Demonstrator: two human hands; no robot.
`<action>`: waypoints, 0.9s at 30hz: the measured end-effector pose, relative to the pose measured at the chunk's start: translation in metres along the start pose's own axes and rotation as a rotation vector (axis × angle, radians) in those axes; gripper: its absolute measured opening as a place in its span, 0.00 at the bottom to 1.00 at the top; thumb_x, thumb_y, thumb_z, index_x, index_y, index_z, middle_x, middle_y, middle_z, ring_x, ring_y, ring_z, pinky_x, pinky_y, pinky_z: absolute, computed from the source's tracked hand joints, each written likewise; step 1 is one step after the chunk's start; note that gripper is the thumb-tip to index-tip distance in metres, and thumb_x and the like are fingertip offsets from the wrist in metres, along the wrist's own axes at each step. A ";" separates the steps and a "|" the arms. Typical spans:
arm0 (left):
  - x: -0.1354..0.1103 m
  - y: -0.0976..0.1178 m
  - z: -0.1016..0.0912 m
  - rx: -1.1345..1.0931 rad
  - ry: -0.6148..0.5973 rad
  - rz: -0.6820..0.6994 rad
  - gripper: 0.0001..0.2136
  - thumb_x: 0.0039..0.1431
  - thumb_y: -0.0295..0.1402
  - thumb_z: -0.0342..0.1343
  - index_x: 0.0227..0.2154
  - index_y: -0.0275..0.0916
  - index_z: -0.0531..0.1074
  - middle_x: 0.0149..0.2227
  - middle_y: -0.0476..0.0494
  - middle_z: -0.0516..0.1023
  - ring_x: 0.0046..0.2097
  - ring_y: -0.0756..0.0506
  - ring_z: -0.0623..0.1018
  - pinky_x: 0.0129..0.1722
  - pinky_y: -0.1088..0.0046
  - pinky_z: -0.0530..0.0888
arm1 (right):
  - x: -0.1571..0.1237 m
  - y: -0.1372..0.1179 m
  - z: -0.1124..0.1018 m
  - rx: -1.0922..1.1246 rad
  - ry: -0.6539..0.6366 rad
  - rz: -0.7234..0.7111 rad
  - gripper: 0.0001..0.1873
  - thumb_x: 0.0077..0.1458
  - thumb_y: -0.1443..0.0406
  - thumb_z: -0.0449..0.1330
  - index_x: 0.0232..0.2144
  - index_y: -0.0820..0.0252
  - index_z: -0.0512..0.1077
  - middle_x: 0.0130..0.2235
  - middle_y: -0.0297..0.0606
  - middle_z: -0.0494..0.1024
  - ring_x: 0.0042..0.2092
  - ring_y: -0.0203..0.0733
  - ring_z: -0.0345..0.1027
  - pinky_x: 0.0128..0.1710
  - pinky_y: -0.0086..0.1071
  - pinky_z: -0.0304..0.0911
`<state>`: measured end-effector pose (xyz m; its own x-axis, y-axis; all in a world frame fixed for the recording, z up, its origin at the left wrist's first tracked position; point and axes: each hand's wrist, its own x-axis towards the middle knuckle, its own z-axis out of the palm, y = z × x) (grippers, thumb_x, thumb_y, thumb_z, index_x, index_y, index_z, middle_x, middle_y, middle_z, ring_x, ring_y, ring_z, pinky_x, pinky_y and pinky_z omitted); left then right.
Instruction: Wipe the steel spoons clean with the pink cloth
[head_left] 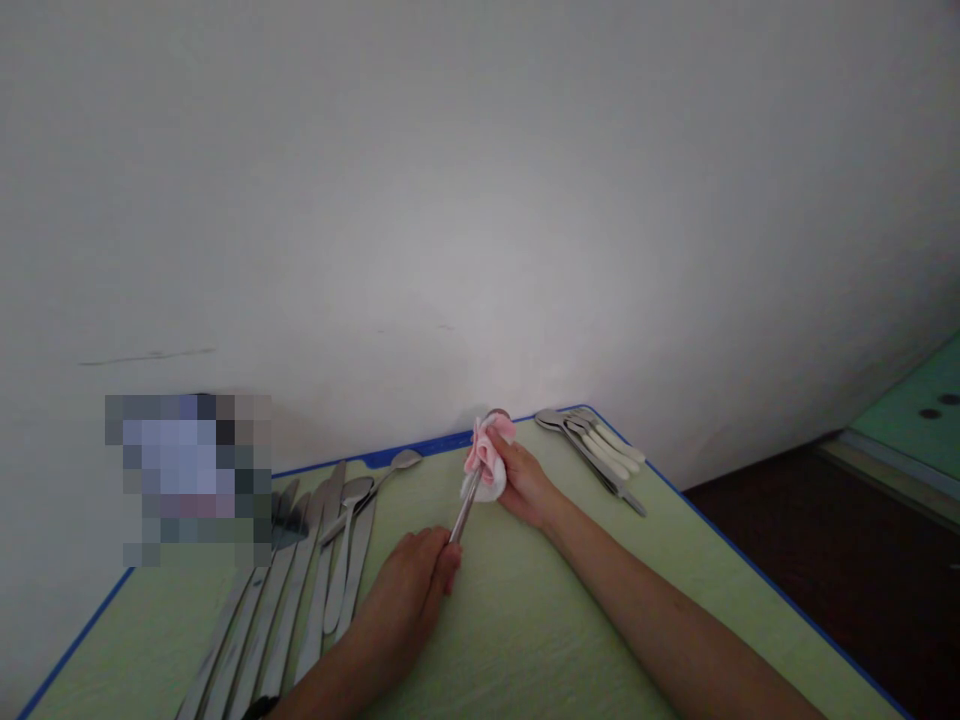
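My left hand (412,585) is closed around the lower end of a metal spoon's handle (466,510), just above the table. A pink and white cloth (487,465) is wrapped about the upper part of the spoon, pinched there by my right hand (525,480). Only the rounded tip of the spoon shows past the cloth; the rest of its bowl is hidden. Left of my left hand lie several table knives (281,600) side by side. Two loose spoons, one a teaspoon (349,550) and the other a tilted spoon (405,460), rest across their right side.
At the table's back right lies a group of cutlery with white handles (619,455), beside metal spoons (551,420). The green tabletop (540,620) has a blue edge and stands against a grey wall (480,200). A blurred-out object (180,470) is at the back left.
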<state>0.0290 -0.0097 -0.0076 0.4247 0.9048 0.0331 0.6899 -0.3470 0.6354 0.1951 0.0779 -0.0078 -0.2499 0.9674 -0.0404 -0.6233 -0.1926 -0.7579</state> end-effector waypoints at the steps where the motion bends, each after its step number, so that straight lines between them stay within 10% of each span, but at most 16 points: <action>1: 0.000 0.000 0.000 -0.005 0.005 -0.010 0.16 0.64 0.37 0.34 0.23 0.41 0.58 0.26 0.46 0.69 0.32 0.45 0.69 0.34 0.69 0.63 | -0.001 0.000 0.001 -0.031 -0.016 0.007 0.18 0.46 0.54 0.62 0.25 0.65 0.70 0.21 0.32 0.71 0.22 0.29 0.61 0.24 0.24 0.55; 27: 0.001 0.005 -0.009 -0.115 -0.029 0.033 0.15 0.64 0.38 0.36 0.25 0.40 0.61 0.26 0.48 0.70 0.33 0.45 0.70 0.35 0.71 0.64 | -0.007 0.006 0.004 -0.203 -0.037 0.094 0.19 0.43 0.53 0.64 0.25 0.65 0.70 0.22 0.32 0.72 0.25 0.32 0.64 0.28 0.28 0.57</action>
<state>0.0276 -0.0081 0.0022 0.4636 0.8854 0.0340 0.6045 -0.3441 0.7184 0.1901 0.0693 -0.0090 -0.3293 0.9393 -0.0963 -0.4349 -0.2414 -0.8675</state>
